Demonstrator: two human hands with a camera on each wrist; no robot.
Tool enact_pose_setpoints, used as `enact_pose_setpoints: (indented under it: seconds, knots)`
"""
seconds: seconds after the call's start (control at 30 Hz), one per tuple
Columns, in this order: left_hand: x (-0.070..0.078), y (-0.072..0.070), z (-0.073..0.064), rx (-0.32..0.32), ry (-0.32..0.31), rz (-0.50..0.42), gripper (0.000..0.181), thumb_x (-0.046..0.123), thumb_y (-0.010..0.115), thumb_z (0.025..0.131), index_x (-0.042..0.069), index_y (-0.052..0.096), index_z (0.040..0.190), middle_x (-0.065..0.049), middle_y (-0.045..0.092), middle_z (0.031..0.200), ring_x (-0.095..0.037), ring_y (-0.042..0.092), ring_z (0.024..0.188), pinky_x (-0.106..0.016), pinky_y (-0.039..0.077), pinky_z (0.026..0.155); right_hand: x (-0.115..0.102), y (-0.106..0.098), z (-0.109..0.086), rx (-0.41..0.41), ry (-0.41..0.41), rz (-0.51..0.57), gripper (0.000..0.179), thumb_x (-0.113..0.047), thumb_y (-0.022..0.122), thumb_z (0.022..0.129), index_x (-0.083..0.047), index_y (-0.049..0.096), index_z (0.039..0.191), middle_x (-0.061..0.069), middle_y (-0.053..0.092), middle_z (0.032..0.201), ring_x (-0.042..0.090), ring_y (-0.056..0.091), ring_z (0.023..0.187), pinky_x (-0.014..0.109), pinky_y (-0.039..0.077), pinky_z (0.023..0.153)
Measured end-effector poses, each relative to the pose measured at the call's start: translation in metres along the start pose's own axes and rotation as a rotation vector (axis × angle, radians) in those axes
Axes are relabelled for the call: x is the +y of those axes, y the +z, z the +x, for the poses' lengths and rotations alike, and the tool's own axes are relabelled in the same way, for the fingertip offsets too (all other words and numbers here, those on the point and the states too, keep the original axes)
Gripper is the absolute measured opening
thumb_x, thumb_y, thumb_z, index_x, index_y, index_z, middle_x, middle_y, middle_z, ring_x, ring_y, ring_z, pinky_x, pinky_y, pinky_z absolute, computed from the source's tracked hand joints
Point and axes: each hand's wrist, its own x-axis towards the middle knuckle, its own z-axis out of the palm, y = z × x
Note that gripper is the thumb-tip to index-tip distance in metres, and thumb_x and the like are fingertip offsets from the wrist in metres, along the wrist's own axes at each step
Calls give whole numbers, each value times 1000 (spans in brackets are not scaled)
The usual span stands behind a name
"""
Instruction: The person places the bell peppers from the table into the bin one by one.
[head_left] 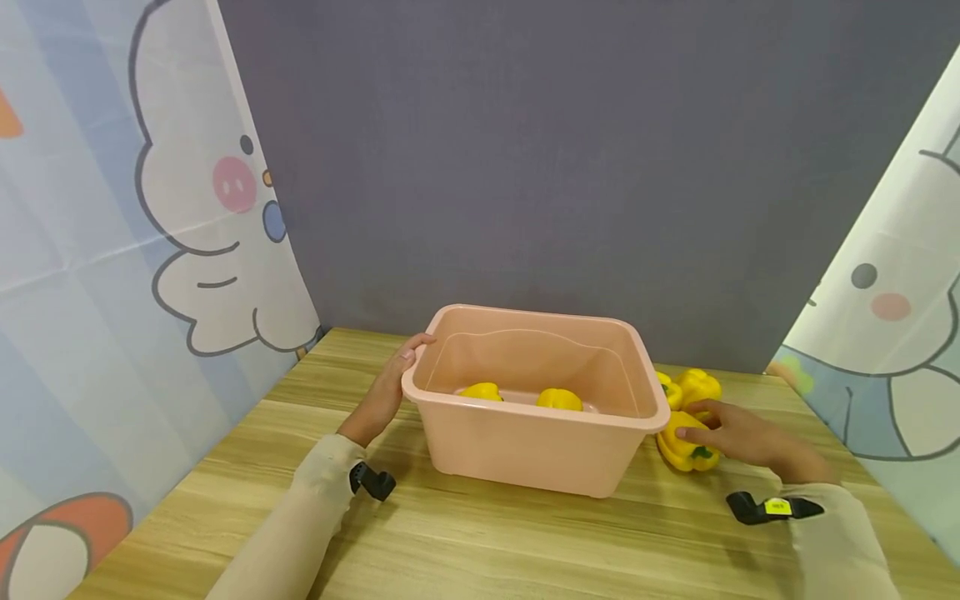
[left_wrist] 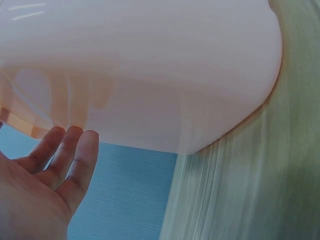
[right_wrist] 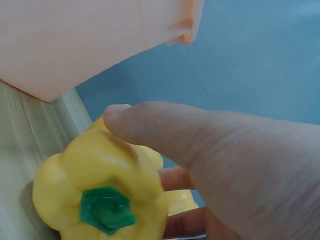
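A pink plastic tub [head_left: 517, 446] stands on the wooden table, with two yellow bell peppers [head_left: 558, 399] inside. My left hand [head_left: 386, 392] holds the tub's left rim; in the left wrist view its fingers [left_wrist: 82, 160] touch the outer wall below the rim, and the thumb is out of sight there. To the right of the tub, my right hand [head_left: 742, 433] grips a yellow bell pepper [right_wrist: 100, 170] with a green stem, thumb on one side and fingers on the other. This pepper sits low by the table, among other yellow peppers [head_left: 699, 386].
The wooden table [head_left: 480, 542] runs up to a grey panel [head_left: 517, 167] behind the tub. Patterned cloths hang at the left [head_left: 90, 250] and right [head_left: 892, 358] sides. A small black camera is strapped on each wrist.
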Motion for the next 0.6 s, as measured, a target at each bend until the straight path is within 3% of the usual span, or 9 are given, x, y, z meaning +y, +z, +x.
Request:
enact_pose_setpoints:
  seconds: [0.23, 0.43, 0.6]
  knots:
    - [1, 0, 0, -4, -3, -10, 55, 43, 25, 109, 8, 39, 149, -10, 30, 158, -30, 33, 139, -47, 33, 106, 0, 3, 3, 1, -30, 1, 66, -41, 64, 97, 9, 49, 136, 26, 60, 124, 37, 59, 106, 54, 51, 83]
    - [2, -1, 2, 0, 1, -1, 55, 44, 25, 109, 8, 39, 148, -10, 32, 157, -30, 36, 137, -37, 38, 102, 2, 5, 4, 16, -53, -20, 65, -40, 67, 95, 7, 50, 135, 21, 61, 123, 34, 58, 106, 55, 50, 85]
    - [1, -1, 1, -1, 5, -3, 55, 44, 25, 109, 8, 39, 148, -11, 33, 156, -29, 37, 136, -32, 39, 101, 6, 7, 5, -12, -64, 51, 65, -34, 69, 94, 8, 47, 138, 16, 61, 118, 28, 56, 98, 45, 51, 78]
